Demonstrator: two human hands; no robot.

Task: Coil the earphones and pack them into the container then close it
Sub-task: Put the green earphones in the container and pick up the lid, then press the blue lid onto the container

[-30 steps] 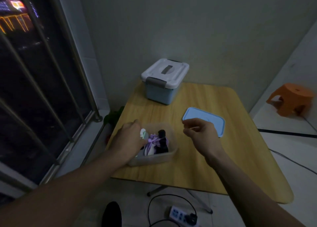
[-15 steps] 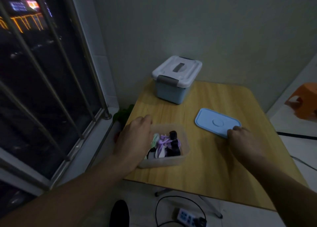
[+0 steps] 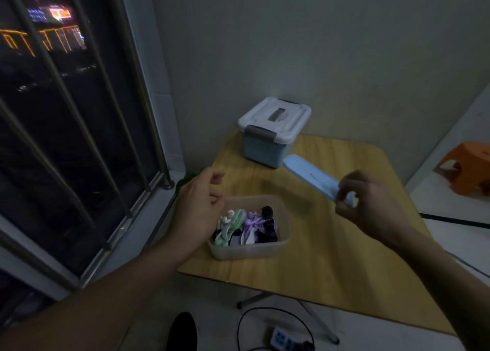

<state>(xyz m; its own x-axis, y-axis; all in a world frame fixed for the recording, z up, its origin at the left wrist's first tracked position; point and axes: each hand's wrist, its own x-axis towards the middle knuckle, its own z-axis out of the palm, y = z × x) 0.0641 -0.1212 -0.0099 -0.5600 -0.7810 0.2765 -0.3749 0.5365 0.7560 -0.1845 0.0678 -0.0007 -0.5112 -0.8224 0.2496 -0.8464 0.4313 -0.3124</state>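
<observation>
Head view | right hand (image 3: pixel 371 204) pinches flat pale-blue plastic lid (image 3: pixel 313 179), lifted, tilted above wooden surface (image 3: pixel 331 244) | left hand (image 3: pixel 197 207) loosely curled, empty, beside clear plastic container (image 3: pixel 252 249) (uncovered) | coiled earphones (image 3: pixel 246 226) inside.

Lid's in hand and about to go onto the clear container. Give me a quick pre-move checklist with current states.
1. Blue lid gripped by right hand: ok, lifted and tilted off the table.
2. Coiled earphones inside the clear container: ok.
3. No cable hanging over the rim: cannot tell, too dim.
4. Left hand clear of the opening: not ok, it hovers by the left rim.
5. Container steadied: not ok, nothing holds it.
6. Path from lid to container free: ok.
</observation>
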